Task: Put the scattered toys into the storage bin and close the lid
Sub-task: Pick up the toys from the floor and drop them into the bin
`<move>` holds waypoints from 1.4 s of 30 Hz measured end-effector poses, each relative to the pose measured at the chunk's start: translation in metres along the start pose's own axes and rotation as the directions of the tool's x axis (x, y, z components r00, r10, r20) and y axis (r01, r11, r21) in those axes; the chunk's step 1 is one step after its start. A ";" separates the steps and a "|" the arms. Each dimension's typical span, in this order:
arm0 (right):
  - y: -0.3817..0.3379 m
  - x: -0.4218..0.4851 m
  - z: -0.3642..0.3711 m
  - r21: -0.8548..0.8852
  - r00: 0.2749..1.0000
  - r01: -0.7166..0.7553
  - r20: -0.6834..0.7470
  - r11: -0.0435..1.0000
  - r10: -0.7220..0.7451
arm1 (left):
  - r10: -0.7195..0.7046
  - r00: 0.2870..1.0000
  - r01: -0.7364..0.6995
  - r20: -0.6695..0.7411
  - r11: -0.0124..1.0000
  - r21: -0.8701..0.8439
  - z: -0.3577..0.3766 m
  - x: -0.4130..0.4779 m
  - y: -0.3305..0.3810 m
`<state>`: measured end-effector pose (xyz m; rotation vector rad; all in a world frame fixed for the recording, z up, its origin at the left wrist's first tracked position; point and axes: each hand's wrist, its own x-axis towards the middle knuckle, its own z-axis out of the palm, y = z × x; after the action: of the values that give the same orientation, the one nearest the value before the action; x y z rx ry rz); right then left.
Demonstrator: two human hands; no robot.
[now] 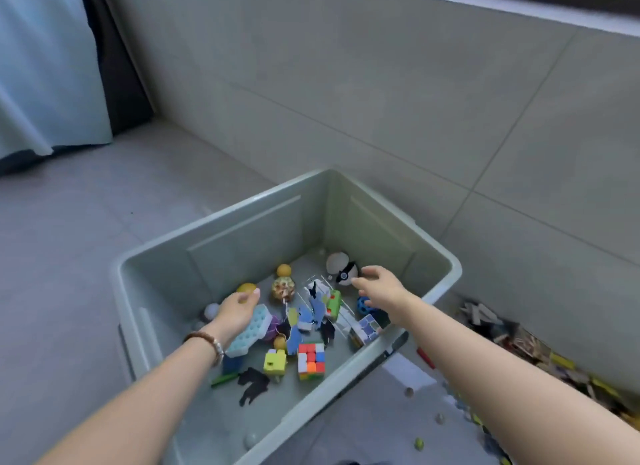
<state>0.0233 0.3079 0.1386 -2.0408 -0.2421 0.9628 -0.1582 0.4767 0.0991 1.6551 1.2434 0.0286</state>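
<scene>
An open grey-green storage bin stands on the floor against the wall, with no lid in view. Inside lie several toys: a colour cube, a blue bubble tray, a yellow-green block, an orange ball, a white-and-black ball and a blue holed ball. My left hand is low inside the bin's left side, thumb and fingers curled round a yellow ball. My right hand hovers over the right side beside the white-and-black ball, fingers relaxed and holding nothing.
To the right of the bin, a heap of wooden blocks and cards lies along the wall. A red stick and small balls are scattered on the floor. A pale curtain hangs at far left.
</scene>
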 end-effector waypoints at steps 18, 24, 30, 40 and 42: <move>0.119 -0.104 -0.275 -0.048 0.933 0.014 -0.358 0.999 -0.030 | 0.623 0.689 -0.703 0.370 0.699 0.131 0.211 -0.128 0.192; 0.240 -0.112 -0.302 -0.003 0.921 -0.171 -0.355 0.985 0.159 | 0.391 0.672 -0.705 0.629 0.599 0.381 0.316 -0.125 0.153; 0.356 -0.098 -0.289 0.090 0.911 -0.325 -0.238 0.941 0.337 | 0.094 0.627 -0.697 0.773 0.509 0.504 0.407 -0.118 0.094; 0.439 -0.053 -0.270 0.239 0.860 -0.248 -0.392 0.939 0.327 | 0.040 0.559 -0.670 0.828 0.610 0.423 0.505 -0.106 0.037; 0.448 -0.056 -0.274 0.257 0.829 -0.223 -0.457 0.940 0.322 | 0.084 0.551 -0.703 0.830 0.583 0.407 0.511 -0.104 0.028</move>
<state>0.1044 -0.1667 -0.0774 -2.0922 0.4190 0.5640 0.0903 0.0506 -0.0723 2.2667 0.0972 -0.8804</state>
